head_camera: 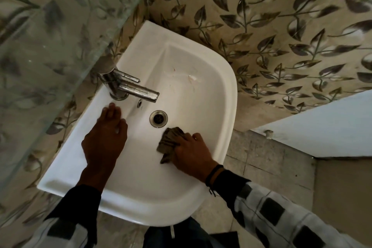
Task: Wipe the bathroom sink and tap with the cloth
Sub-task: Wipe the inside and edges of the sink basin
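1. Nearest the camera are two checked sleeves [281, 215], black and white, one at each lower corner, with dark cuffs at the wrists.
2. The right wrist wears a dark band [214, 173].
3. The right hand [191, 152] lies palm down inside the sink [221, 78], on the near right slope of the bowl, its fingers curled over the cloth [170, 141] and pressing it onto the white surface.
4. The cloth is grey-brown and crumpled; it sticks out to the left of the fingers and sits just near-right of the drain [158, 118].
5. The left hand [106, 137] rests flat on the sink's left ledge, fingers stretched out and holding nothing, the fingertips just short of the tap's base.
6. The tap [128, 86] is chrome, standing on the far left ledge, its spout reaching right over the bowl above a small overflow hole [139, 103].
7. A few faint reddish marks [191, 78] show on the far part of the bowl.
8. Leaf-patterned tiles [281, 26] lie beyond the sink, and a glass panel [50, 46] crosses the far left.
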The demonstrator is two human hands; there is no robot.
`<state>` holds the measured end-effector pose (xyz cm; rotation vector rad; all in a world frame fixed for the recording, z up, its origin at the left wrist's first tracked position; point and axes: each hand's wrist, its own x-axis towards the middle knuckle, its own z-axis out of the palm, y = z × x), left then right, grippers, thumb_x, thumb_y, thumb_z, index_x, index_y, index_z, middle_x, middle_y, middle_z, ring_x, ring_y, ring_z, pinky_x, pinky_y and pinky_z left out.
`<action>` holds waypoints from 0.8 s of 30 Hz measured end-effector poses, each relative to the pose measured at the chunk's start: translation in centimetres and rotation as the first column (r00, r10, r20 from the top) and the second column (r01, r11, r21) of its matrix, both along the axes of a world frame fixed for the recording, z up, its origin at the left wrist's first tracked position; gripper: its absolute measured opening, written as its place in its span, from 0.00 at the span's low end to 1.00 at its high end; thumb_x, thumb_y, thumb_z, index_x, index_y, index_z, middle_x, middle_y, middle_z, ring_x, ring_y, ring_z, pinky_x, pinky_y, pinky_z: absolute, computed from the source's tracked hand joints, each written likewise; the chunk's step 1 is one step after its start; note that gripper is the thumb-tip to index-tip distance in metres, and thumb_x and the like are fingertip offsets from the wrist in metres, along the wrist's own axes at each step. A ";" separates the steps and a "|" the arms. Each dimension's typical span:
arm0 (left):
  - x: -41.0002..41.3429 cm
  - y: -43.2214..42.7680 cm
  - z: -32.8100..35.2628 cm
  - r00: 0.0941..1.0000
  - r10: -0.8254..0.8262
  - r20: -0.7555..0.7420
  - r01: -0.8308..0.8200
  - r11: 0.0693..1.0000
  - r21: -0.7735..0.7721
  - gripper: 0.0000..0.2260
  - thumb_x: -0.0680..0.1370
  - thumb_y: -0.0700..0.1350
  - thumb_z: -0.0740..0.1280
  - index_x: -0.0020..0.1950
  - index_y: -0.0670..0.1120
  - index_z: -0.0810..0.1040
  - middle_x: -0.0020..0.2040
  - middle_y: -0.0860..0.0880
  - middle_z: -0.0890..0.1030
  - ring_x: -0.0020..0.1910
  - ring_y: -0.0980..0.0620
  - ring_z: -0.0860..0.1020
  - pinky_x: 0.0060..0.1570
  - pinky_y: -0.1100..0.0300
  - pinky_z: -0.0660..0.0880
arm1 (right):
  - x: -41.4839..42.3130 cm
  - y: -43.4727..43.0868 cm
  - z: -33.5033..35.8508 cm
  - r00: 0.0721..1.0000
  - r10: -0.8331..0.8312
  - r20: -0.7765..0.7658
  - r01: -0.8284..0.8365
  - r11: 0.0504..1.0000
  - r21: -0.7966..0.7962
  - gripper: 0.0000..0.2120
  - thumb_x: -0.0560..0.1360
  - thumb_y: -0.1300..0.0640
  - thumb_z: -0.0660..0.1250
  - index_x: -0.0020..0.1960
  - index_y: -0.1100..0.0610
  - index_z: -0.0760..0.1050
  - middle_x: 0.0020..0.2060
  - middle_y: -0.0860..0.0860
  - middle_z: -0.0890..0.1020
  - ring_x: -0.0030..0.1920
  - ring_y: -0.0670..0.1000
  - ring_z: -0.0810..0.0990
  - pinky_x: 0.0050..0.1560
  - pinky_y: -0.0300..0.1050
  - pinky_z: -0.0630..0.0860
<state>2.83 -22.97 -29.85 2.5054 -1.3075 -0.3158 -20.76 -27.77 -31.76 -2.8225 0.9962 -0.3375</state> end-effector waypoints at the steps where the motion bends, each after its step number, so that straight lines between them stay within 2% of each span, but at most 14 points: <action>1: 0.0 0.0 0.0 1.000 -0.005 0.004 0.005 1.000 0.000 0.19 0.81 0.50 0.59 0.72 0.51 0.69 0.75 0.56 0.65 0.74 0.56 0.62 0.58 0.47 0.73 | -0.1 0.3 -0.2 1.000 -0.014 -0.005 0.014 1.000 -0.013 0.12 0.66 0.46 0.74 0.45 0.49 0.77 0.44 0.52 0.83 0.41 0.58 0.81 0.39 0.51 0.76; 3: -0.1 0.0 0.0 1.000 -0.003 0.012 0.003 1.000 -0.002 0.19 0.81 0.49 0.59 0.72 0.51 0.69 0.74 0.56 0.65 0.74 0.56 0.62 0.57 0.47 0.73 | 0.1 -0.2 -0.4 0.992 -0.055 -0.115 0.057 0.998 0.014 0.12 0.66 0.41 0.73 0.37 0.50 0.81 0.40 0.52 0.82 0.38 0.58 0.80 0.40 0.51 0.76; 4: -0.2 0.0 0.1 1.000 -0.001 0.011 0.001 1.000 -0.007 0.19 0.81 0.49 0.59 0.72 0.51 0.70 0.74 0.56 0.65 0.74 0.56 0.62 0.56 0.47 0.73 | 0.4 -0.6 -0.6 0.982 -0.058 -0.180 0.068 0.996 0.050 0.14 0.65 0.40 0.73 0.37 0.50 0.81 0.40 0.53 0.82 0.38 0.58 0.80 0.39 0.51 0.76; 7: -0.4 0.0 0.3 1.000 -0.004 0.011 0.004 1.000 -0.012 0.19 0.81 0.49 0.59 0.72 0.51 0.70 0.74 0.55 0.66 0.74 0.56 0.62 0.57 0.47 0.73 | 1.2 -1.2 -1.9 0.943 0.002 -0.332 0.046 0.990 0.136 0.22 0.62 0.37 0.75 0.48 0.51 0.81 0.50 0.53 0.81 0.47 0.58 0.80 0.44 0.50 0.76; 10: -0.4 0.0 0.6 1.000 -0.002 0.017 0.003 1.000 -0.029 0.19 0.81 0.48 0.60 0.71 0.50 0.71 0.74 0.55 0.66 0.73 0.55 0.63 0.56 0.47 0.73 | 1.0 -0.7 -4.0 0.893 0.090 -0.441 -0.006 0.982 0.188 0.23 0.72 0.41 0.64 0.60 0.54 0.79 0.62 0.54 0.78 0.61 0.60 0.77 0.57 0.54 0.75; 12: -0.4 0.0 0.6 1.000 0.004 0.015 -0.004 0.999 -0.032 0.19 0.80 0.49 0.60 0.71 0.50 0.71 0.74 0.55 0.67 0.73 0.55 0.64 0.56 0.46 0.74 | 0.4 -0.9 -4.6 0.864 0.048 -0.502 0.050 0.982 0.180 0.25 0.73 0.45 0.58 0.64 0.54 0.78 0.66 0.55 0.76 0.66 0.60 0.75 0.63 0.60 0.72; 15: -0.3 0.1 0.3 1.000 0.001 0.017 0.000 0.999 -0.032 0.19 0.80 0.49 0.60 0.71 0.50 0.71 0.74 0.54 0.67 0.73 0.54 0.64 0.56 0.45 0.74 | -0.7 -2.6 -4.6 0.834 -0.093 -0.543 0.185 0.976 0.117 0.30 0.71 0.49 0.51 0.70 0.58 0.73 0.73 0.57 0.70 0.72 0.61 0.68 0.71 0.67 0.58; 17: -0.4 0.0 0.3 1.000 0.000 0.015 0.001 0.999 -0.051 0.19 0.80 0.48 0.61 0.71 0.49 0.72 0.73 0.54 0.67 0.73 0.54 0.65 0.56 0.46 0.74 | -0.8 -3.6 -4.3 0.847 -0.144 -0.513 0.216 0.973 0.084 0.33 0.73 0.50 0.44 0.72 0.62 0.68 0.75 0.60 0.64 0.75 0.63 0.61 0.73 0.69 0.45; 18: -0.5 0.0 0.4 1.000 -0.001 0.017 0.002 0.998 -0.059 0.18 0.80 0.48 0.61 0.70 0.49 0.72 0.73 0.54 0.68 0.73 0.54 0.65 0.56 0.46 0.74 | -0.6 -3.9 -4.1 0.854 -0.143 -0.500 0.203 0.977 0.068 0.32 0.74 0.50 0.45 0.72 0.63 0.68 0.75 0.60 0.64 0.75 0.64 0.61 0.73 0.68 0.42; 19: -0.5 -0.1 0.4 1.000 -0.003 0.025 0.004 0.998 -0.066 0.18 0.80 0.47 0.61 0.70 0.48 0.72 0.73 0.53 0.68 0.72 0.54 0.66 0.55 0.45 0.75 | -0.3 -4.1 -4.0 0.863 -0.126 -0.488 0.179 0.982 0.063 0.30 0.76 0.49 0.48 0.72 0.63 0.68 0.74 0.60 0.65 0.75 0.64 0.62 0.73 0.68 0.42; 21: -0.7 0.0 0.5 0.999 0.005 0.038 -0.002 0.997 -0.077 0.18 0.80 0.47 0.62 0.69 0.49 0.73 0.73 0.53 0.69 0.72 0.53 0.67 0.52 0.45 0.76 | 0.2 -4.2 -4.9 0.889 -0.070 -0.452 0.112 0.991 0.067 0.26 0.77 0.47 0.57 0.70 0.60 0.72 0.72 0.58 0.70 0.73 0.62 0.67 0.74 0.66 0.48; 24: -0.6 0.1 0.3 0.999 0.005 0.037 -0.003 0.997 -0.072 0.18 0.79 0.47 0.62 0.69 0.49 0.73 0.73 0.54 0.69 0.71 0.53 0.67 0.50 0.46 0.76 | -0.1 -4.6 -6.4 0.895 -0.029 -0.446 0.092 0.989 0.120 0.25 0.72 0.46 0.65 0.67 0.53 0.77 0.67 0.52 0.77 0.68 0.56 0.74 0.70 0.60 0.66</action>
